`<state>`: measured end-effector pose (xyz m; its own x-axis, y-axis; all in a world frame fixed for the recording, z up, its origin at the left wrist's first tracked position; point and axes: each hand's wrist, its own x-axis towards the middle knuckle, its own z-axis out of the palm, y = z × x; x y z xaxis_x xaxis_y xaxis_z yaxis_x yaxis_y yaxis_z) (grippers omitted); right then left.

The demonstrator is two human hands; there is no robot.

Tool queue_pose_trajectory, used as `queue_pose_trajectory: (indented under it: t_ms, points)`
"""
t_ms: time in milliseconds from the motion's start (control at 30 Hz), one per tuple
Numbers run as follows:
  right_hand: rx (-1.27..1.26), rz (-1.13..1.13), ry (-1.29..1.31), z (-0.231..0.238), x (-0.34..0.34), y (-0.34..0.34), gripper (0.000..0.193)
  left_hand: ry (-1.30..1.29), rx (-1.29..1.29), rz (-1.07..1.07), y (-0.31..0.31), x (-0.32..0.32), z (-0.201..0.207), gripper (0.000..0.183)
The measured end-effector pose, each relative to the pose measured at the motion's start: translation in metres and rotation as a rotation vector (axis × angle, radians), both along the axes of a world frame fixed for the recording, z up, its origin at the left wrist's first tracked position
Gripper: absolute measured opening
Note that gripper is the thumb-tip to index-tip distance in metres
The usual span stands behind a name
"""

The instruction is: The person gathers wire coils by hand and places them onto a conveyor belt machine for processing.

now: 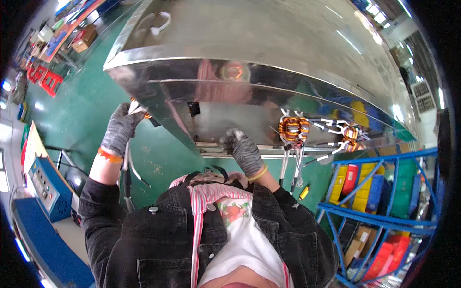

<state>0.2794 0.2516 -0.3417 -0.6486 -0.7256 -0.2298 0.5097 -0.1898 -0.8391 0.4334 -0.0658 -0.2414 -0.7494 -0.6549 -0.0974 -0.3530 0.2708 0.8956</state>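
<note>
My left hand [121, 128], in a grey glove, is closed around white leads [134, 105] at the left end of a large shiny metal cabinet [182, 54]. A bit of copper-coloured winding shows beside its fingertips, and pale cables [128, 165] hang below the wrist. My right hand [244, 152], also gloved, has its fingers curled at the cabinet's near lower edge; whatever may be in them is hidden. To its right, a copper-wound coil [294, 128] with white leads hangs at the cabinet's open side. A second copper coil [351, 137] sits farther right among sleeved wires.
A small black piece [193, 108] is on the cabinet's inner panel. At the right stands a blue rack [384, 221] with coloured bins. A yellow tool [304, 193] lies on the green floor. Leftward are a red stool [44, 79] and a blue control box [50, 187].
</note>
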Motion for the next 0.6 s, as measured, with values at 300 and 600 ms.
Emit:
queue_pose_trajectory:
  t_ms: [300, 600]
  points:
    - [0.146, 0.669, -0.271, -0.008, 0.062, -0.055, 0.033, -0.261, 0.231, 0.481, 0.02, 0.171, -0.043, 0.028]
    - [0.386, 1.028, -0.29, -0.063, 0.157, -0.133, 0.033, -0.438, 0.207, 0.786, 0.153, 0.335, -0.11, 0.037]
